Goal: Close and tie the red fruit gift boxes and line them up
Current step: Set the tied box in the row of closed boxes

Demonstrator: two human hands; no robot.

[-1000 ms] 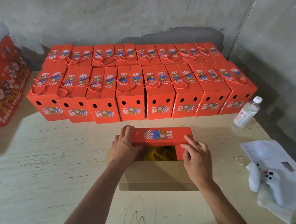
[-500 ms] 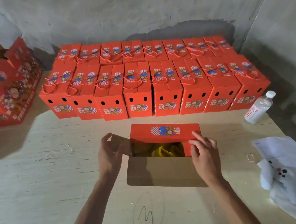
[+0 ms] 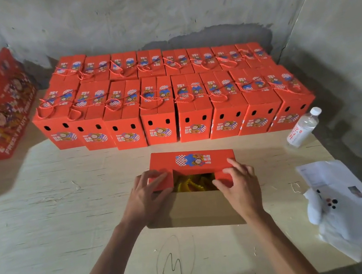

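Both hands on open gift box [image 3: 195, 182]: L hand [image 3: 145, 197] pinches left side flap, R hand [image 3: 238, 184] pinches right one, folding inward so lid sits flat. Far flap [image 3: 191, 160] down already; near brown flap [image 3: 195, 209] open, not tied yet.

A clear water bottle [image 3: 303, 127] with a white cap lies tilted at the right of the pale wooden bench [image 3: 48, 227]. Nearer, a printed sheet of paper [image 3: 326, 173] sits under what looks like a white plastic bag [image 3: 343, 225]. A scribbled oval pen mark [image 3: 174, 263] shows on the near edge.
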